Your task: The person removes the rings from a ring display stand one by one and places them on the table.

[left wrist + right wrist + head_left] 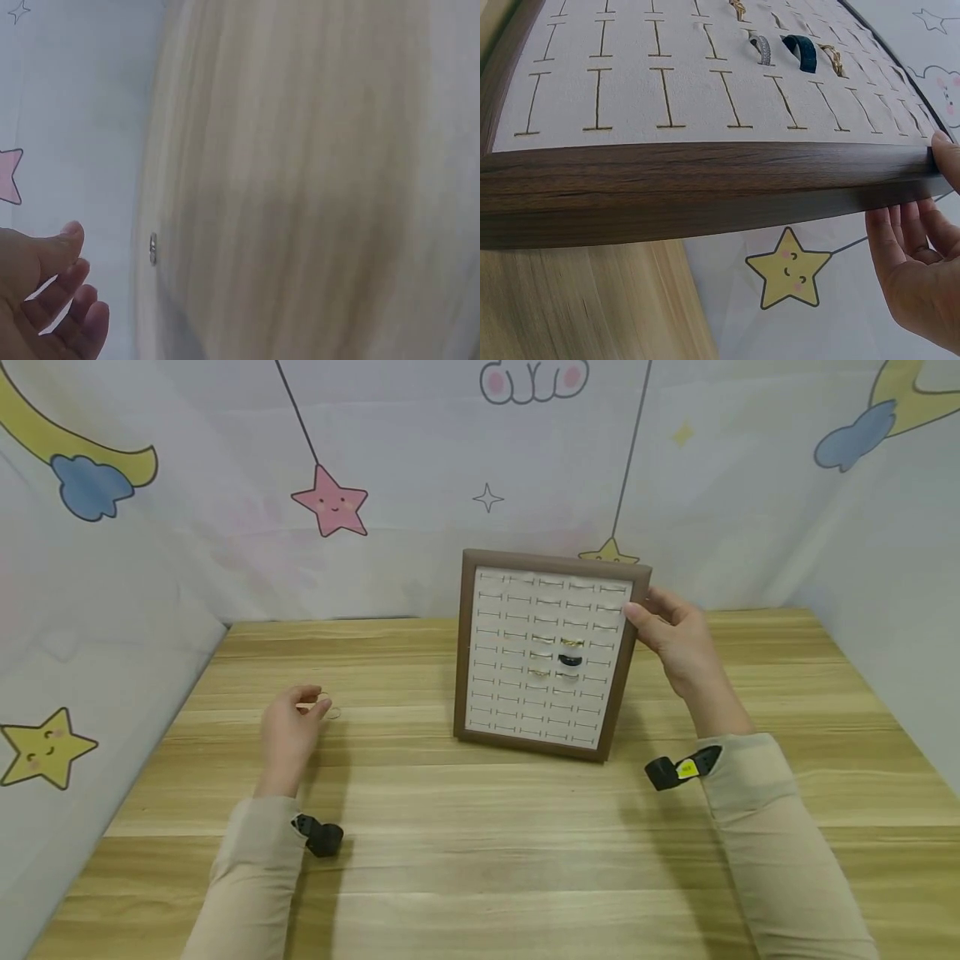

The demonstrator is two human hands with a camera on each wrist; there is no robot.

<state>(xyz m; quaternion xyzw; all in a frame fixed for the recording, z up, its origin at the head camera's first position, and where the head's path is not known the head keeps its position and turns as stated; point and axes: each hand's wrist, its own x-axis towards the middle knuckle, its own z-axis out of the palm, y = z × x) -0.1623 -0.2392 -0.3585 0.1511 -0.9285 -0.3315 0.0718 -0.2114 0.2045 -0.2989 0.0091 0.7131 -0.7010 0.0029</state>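
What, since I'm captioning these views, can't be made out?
Head view: the back of the ring board, facing away.
Head view: fingertips of the right hand, hidden behind the board.
Left wrist view: part of the left hand, cut off at the left edge.
Left wrist view: design of the loose rings, too small.

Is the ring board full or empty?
Partly full: a few rings sit in slots near the middle of the ring board, one of them dark, while many other slots are bare.

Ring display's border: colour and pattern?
Border: dark brown with wood-grain streaks; shows best in the right wrist view.
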